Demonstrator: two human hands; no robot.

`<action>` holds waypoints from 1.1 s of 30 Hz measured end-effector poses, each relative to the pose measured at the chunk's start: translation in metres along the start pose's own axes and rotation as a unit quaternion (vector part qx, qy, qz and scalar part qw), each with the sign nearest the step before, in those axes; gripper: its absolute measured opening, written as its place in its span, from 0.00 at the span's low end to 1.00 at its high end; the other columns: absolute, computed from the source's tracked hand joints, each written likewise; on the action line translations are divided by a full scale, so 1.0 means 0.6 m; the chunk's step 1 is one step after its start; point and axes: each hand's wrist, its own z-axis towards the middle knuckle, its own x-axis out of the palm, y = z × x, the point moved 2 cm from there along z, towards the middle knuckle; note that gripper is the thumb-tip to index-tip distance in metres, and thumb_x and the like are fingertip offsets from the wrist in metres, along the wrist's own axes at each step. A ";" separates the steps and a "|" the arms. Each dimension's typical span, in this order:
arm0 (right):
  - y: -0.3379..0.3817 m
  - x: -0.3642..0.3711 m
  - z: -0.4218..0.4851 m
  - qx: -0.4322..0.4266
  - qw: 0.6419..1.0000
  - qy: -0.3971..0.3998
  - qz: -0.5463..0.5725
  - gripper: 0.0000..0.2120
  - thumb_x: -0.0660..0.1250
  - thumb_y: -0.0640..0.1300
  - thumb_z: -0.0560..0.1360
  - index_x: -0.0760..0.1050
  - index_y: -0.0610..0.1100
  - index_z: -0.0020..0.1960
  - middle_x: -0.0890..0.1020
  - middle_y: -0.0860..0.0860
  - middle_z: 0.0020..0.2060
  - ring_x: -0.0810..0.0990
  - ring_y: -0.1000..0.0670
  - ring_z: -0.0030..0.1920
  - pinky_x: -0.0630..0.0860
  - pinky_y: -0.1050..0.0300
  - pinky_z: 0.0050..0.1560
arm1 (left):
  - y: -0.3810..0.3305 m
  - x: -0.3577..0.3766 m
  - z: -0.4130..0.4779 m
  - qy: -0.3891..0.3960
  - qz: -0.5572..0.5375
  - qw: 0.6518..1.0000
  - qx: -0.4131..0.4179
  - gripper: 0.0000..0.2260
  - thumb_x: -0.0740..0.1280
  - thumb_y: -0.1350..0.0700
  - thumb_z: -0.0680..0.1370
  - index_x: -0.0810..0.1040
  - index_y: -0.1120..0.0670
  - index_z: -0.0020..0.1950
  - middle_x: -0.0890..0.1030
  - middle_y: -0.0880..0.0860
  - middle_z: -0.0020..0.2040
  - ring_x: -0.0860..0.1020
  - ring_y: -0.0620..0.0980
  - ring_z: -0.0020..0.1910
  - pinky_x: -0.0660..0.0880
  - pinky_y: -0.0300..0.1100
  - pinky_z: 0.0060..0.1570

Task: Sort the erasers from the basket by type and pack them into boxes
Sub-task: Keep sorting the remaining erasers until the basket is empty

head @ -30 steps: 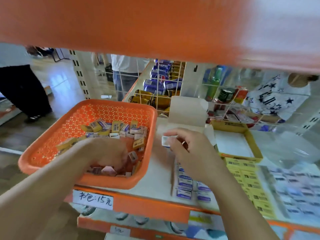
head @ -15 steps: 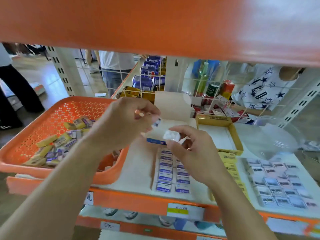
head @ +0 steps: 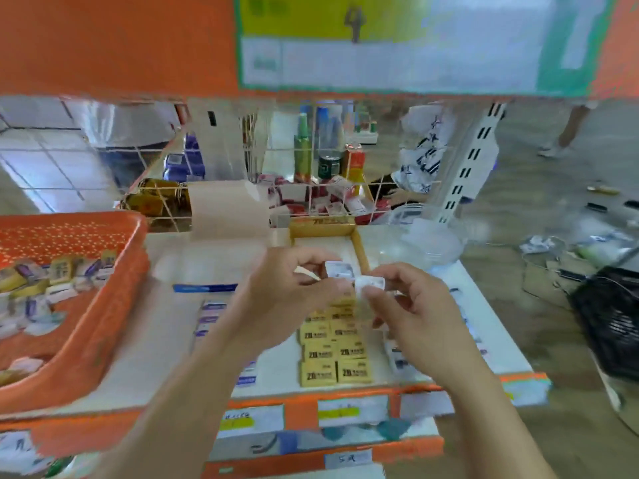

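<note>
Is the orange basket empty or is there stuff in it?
Not empty. The orange basket has lots of little erasers heaped inside.

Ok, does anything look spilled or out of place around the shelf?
Nothing on the shelf: the yellow erasers lie in neat rows, and the unsorted ones are inside the orange basket. The floor on the right looks messy, with loose scraps scattered near a black basket.

The orange perforated plastic basket looks smooth and faintly glossy. The yellow rectangular erasers wear matt printed paper sleeves; the small white eraser shines in clear film. The beige cardboard box flap is dull, the clear crumpled plastic bag shiny.
</note>
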 end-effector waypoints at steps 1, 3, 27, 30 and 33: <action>-0.007 -0.014 -0.001 -0.003 1.000 -0.018 -0.007 0.02 0.67 0.48 0.76 0.77 0.54 0.45 0.81 0.48 0.38 0.80 0.49 0.34 0.77 0.51 0.36 | -0.001 0.016 0.003 -0.001 0.000 1.000 -0.001 0.10 0.71 0.41 0.66 0.82 0.39 0.46 0.84 0.48 0.39 0.83 0.50 0.42 0.79 0.57 0.48; -0.024 -0.043 -0.004 -0.012 0.998 -0.055 -0.013 0.04 0.69 0.46 0.75 0.80 0.52 0.41 0.81 0.46 0.33 0.79 0.45 0.35 0.76 0.49 0.38 | -0.004 0.047 0.008 0.002 0.007 1.000 -0.002 0.15 0.68 0.36 0.63 0.83 0.41 0.44 0.84 0.49 0.39 0.83 0.52 0.42 0.79 0.58 0.47; -0.125 -0.135 0.022 0.050 0.989 -0.002 -0.139 0.06 0.69 0.50 0.74 0.78 0.51 0.39 0.77 0.53 0.26 0.73 0.59 0.29 0.68 0.69 0.30 | 0.023 0.172 0.019 -0.028 0.081 0.995 -0.048 0.08 0.71 0.48 0.73 0.78 0.40 0.51 0.79 0.39 0.38 0.76 0.32 0.37 0.69 0.24 0.35; -0.126 -0.136 0.025 0.055 0.985 0.024 -0.161 0.04 0.72 0.51 0.72 0.77 0.57 0.41 0.79 0.51 0.31 0.75 0.57 0.32 0.68 0.70 0.30 | 0.025 0.172 0.022 -0.024 0.097 0.994 -0.051 0.09 0.71 0.46 0.73 0.78 0.40 0.52 0.79 0.39 0.41 0.75 0.31 0.41 0.69 0.24 0.37; -0.125 -0.139 0.024 0.059 0.981 0.041 -0.180 0.05 0.73 0.53 0.72 0.76 0.59 0.42 0.80 0.52 0.33 0.76 0.56 0.33 0.69 0.68 0.31 | 0.025 0.172 0.026 -0.025 0.097 0.993 -0.057 0.08 0.70 0.46 0.74 0.77 0.39 0.52 0.79 0.39 0.41 0.75 0.31 0.41 0.69 0.24 0.37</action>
